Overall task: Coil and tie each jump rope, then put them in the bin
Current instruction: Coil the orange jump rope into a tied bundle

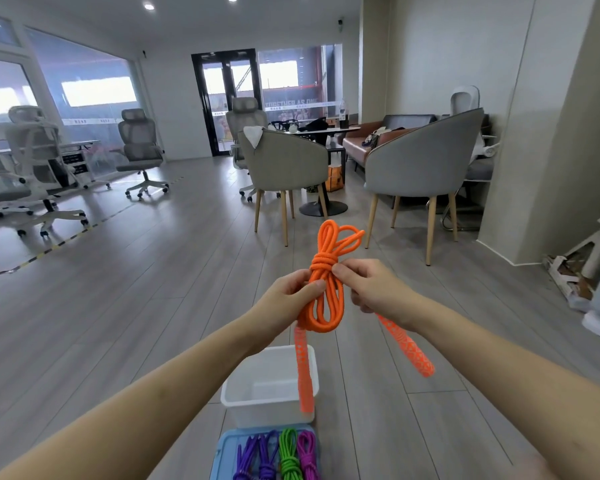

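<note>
The orange jump rope [326,289], coiled and knotted, hung between the left hand [291,292] and right hand [371,285], both apparently pinching it.

Two grey chairs [425,164] with wooden legs stand on the wood floor [160,271], far past the hands. A round table [321,131] sits behind them. White office chairs [35,161] stand off to the left.
</note>
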